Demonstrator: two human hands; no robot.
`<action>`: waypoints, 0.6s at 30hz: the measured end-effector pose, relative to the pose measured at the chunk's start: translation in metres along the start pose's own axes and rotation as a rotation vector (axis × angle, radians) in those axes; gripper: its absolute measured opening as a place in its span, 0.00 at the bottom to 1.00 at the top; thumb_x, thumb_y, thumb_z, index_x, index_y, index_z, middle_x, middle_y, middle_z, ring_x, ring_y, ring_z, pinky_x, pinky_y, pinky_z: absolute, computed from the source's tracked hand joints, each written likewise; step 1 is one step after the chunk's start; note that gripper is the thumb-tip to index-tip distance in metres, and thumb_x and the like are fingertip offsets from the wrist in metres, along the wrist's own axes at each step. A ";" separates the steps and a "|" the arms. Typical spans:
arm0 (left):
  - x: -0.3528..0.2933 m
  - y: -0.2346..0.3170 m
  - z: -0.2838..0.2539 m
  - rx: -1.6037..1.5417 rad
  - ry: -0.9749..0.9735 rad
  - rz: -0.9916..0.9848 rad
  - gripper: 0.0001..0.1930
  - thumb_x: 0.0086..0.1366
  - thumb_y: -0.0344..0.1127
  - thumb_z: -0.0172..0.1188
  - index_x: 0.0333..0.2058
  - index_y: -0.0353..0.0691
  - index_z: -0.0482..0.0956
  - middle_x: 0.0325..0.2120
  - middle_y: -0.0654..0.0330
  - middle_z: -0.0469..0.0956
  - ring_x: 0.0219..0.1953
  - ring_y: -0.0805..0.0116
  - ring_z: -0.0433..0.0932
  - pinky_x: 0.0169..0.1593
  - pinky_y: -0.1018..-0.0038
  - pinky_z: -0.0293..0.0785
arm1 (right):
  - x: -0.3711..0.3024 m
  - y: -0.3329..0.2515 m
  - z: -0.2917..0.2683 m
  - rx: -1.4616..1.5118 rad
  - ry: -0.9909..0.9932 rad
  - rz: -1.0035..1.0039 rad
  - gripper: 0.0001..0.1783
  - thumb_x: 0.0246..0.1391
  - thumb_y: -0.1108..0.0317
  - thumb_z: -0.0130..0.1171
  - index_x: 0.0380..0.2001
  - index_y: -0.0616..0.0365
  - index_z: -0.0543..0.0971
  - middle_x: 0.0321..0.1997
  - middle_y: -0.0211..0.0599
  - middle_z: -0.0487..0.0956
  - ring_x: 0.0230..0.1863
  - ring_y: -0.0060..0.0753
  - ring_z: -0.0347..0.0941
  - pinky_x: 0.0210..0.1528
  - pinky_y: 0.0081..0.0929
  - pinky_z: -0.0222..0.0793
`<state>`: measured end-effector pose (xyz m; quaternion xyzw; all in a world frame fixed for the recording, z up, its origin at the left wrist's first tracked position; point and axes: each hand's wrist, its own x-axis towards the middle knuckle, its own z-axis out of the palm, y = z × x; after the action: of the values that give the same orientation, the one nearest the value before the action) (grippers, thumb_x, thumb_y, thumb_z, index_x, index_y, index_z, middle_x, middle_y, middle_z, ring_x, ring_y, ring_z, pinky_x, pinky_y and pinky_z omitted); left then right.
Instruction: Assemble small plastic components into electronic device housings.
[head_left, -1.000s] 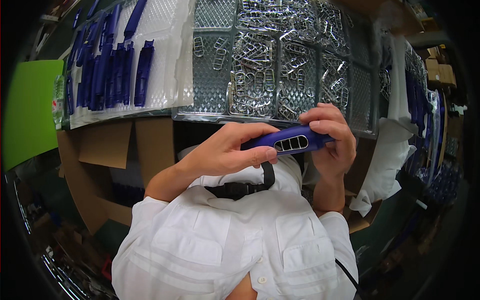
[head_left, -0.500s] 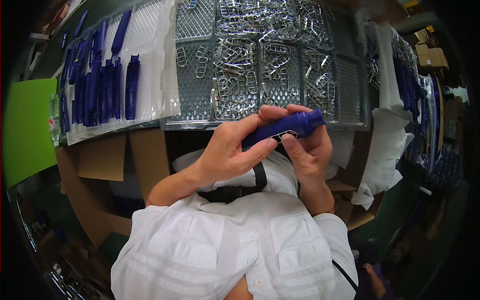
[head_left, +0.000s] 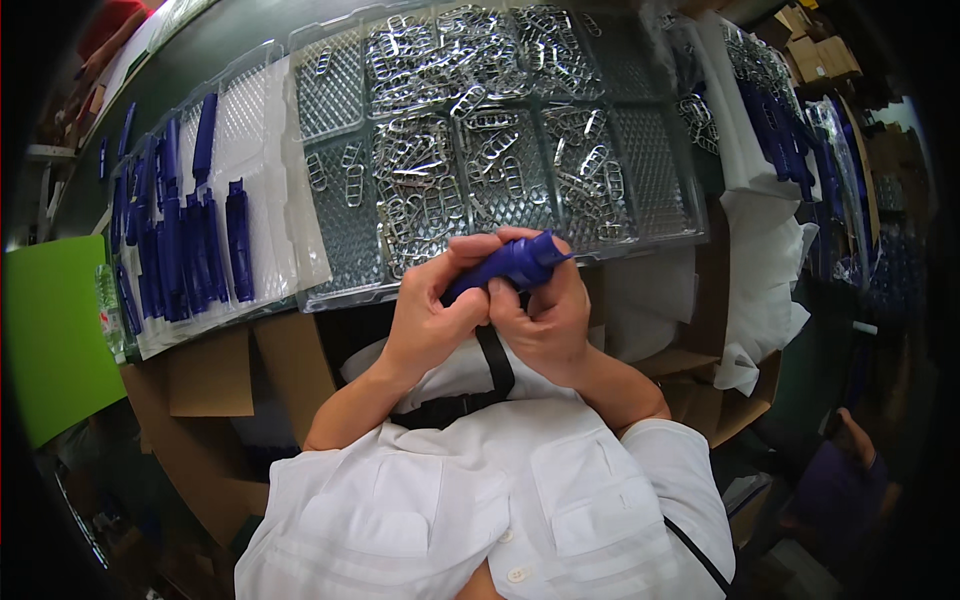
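Note:
Both my hands hold a dark blue plastic tubular part just in front of the tray's near edge. My left hand is wrapped round its left end. At the stepped right end, my right hand grips it with the fingers behind. Both thumbs press close together on its near side, covering much of that side. Beyond my hands, small silver slotted metal frames lie heaped in the compartments of a clear plastic tray.
Several blue plastic pieces lie on a white-lined tray at the left. A bottle stands by a green panel. Open cardboard boxes sit below the table edge. White wrapping hangs at the right; another person's arm shows lower right.
The view has shifted, and my hands with the blue part appear further left. The part has been turned in my grip; the silver frame seen on its near side is now hidden.

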<state>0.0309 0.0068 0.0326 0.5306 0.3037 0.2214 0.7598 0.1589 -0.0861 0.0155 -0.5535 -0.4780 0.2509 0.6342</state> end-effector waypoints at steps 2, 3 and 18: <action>0.001 0.005 -0.002 -0.005 0.035 -0.014 0.17 0.64 0.28 0.58 0.51 0.33 0.80 0.31 0.66 0.81 0.29 0.82 0.78 0.30 0.83 0.74 | 0.008 -0.022 0.005 0.587 0.023 0.340 0.27 0.69 0.78 0.56 0.67 0.63 0.61 0.65 0.45 0.75 0.51 0.24 0.79 0.44 0.22 0.80; 0.005 0.006 -0.005 -0.047 0.016 -0.035 0.14 0.67 0.31 0.58 0.49 0.33 0.80 0.30 0.65 0.81 0.27 0.81 0.78 0.28 0.83 0.74 | 0.014 -0.028 0.005 0.659 -0.006 0.375 0.27 0.73 0.74 0.53 0.70 0.61 0.60 0.69 0.43 0.72 0.51 0.22 0.77 0.42 0.19 0.78; 0.035 0.016 0.005 -0.347 -0.234 -0.236 0.21 0.76 0.49 0.50 0.42 0.34 0.77 0.19 0.54 0.78 0.12 0.70 0.73 0.15 0.78 0.68 | 0.022 -0.012 -0.031 0.771 0.059 0.372 0.10 0.70 0.75 0.56 0.50 0.65 0.81 0.74 0.52 0.67 0.37 0.26 0.82 0.46 0.29 0.81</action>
<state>0.0593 0.0316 0.0414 0.3748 0.2310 0.1169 0.8902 0.1930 -0.0855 0.0361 -0.3597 -0.2229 0.5056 0.7519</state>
